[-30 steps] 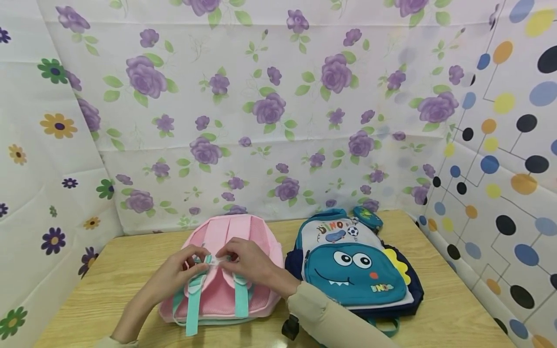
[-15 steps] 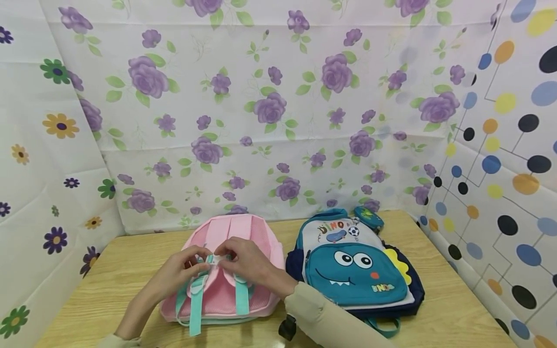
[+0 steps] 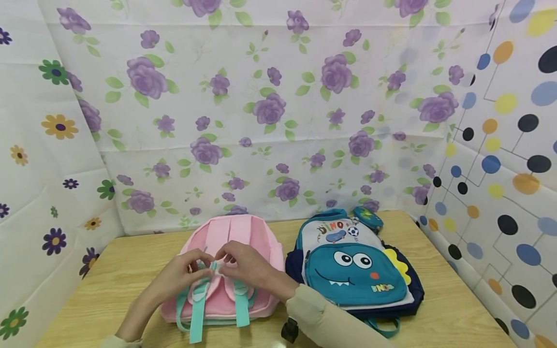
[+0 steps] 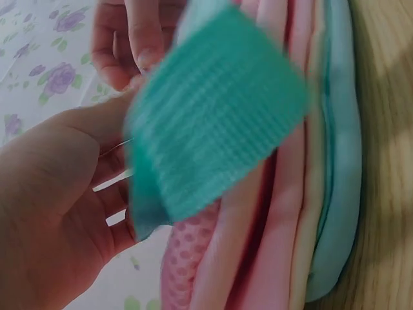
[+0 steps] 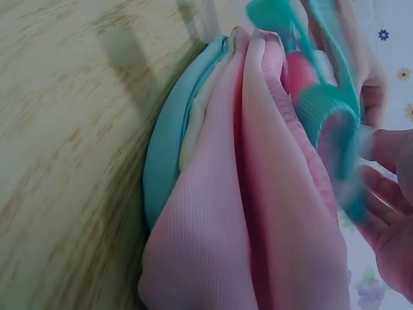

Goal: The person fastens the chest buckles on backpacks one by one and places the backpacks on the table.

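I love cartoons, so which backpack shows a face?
The teal backpack on the right; the pink backpack beside it shows its strapped back instead.

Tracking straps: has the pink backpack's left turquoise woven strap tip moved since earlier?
Yes: the left turquoise strap tip shifted slightly down the head view, judged against the wooden table.

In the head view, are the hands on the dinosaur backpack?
No, the left hand and the right hand are both at the pink backpack.

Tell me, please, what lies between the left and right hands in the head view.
In the head view, a bit of teal strap and a small whitish buckle lie between the left hand and the right hand, over the pink backpack.
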The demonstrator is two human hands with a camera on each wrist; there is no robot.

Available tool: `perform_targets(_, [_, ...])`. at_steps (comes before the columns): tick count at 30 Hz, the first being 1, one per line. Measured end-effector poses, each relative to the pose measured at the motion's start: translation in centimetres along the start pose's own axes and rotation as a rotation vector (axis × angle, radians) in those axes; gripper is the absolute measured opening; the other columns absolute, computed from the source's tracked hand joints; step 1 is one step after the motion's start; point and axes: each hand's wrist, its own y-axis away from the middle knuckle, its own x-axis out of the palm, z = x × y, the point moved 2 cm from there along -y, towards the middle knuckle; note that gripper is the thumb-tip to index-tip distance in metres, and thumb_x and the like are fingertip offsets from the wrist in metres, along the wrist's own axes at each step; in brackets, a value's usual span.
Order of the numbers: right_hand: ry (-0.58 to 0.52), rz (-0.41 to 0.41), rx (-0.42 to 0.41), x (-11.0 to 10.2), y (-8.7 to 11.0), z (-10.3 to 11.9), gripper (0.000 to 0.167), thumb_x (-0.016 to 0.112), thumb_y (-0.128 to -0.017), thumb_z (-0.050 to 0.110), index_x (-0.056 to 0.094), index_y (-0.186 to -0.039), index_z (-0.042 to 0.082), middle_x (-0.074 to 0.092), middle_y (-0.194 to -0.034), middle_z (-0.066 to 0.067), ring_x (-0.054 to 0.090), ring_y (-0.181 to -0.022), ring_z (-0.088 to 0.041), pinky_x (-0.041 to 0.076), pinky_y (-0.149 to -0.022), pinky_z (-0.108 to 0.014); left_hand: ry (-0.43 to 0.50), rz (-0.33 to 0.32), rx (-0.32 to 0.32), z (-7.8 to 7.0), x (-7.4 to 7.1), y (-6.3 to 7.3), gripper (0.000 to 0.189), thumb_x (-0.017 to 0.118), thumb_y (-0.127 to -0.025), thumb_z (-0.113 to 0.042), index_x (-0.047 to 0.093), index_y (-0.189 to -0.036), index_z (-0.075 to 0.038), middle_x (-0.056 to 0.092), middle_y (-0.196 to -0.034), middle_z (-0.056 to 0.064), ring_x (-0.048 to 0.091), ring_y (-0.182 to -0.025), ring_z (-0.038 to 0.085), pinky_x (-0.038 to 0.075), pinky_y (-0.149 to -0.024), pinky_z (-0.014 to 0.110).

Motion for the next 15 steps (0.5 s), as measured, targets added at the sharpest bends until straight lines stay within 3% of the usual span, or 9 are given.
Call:
perform_targets(5, [0.043,0.028,-0.002,-0.6,0.5,-0.1,0.021,0.069,-0.095,0.022,0.066,-0.115,0.016,0.066,-0.11,0.004,0.062,-0.102,-0.007,0.049,-0.088,-0.015,-0.029,-0.012,-0.012,-0.1,-0.1,0.2,0.031,0.07,-0.091,-0.04,0.069,-0.112,-0.018,0.062,-0.089,-0.007,0.05,-0.068,0.006,0.043,-0.055,0.023])
perform_targets(10, [0.042,0.031,0.012,-1.4,1.1,-0.5,0.017,0.067,-0.096,0.021,0.067,-0.113,0.017,0.066,-0.108,0.005,0.063,-0.102,-0.007,0.05,-0.09,-0.019,-0.05,-0.052,0.026,-0.8,-0.1,0.2,0.027,0.069,-0.092,-0.037,0.071,-0.111,-0.017,0.062,-0.091,-0.012,0.05,-0.068,0.005,0.042,-0.056,0.022])
perform_targets(15, [0.023,0.023,0.034,-2.1,1.9,-0.8,0.015,0.067,-0.096,0.021,0.067,-0.111,0.017,0.067,-0.108,0.006,0.063,-0.103,-0.007,0.052,-0.09,-0.023,-0.043,-0.034,0.03,-1.3,0.4,0.0,0.028,0.068,-0.093,-0.039,0.07,-0.112,-0.019,0.064,-0.095,-0.013,0.052,-0.071,0.005,0.044,-0.057,0.023])
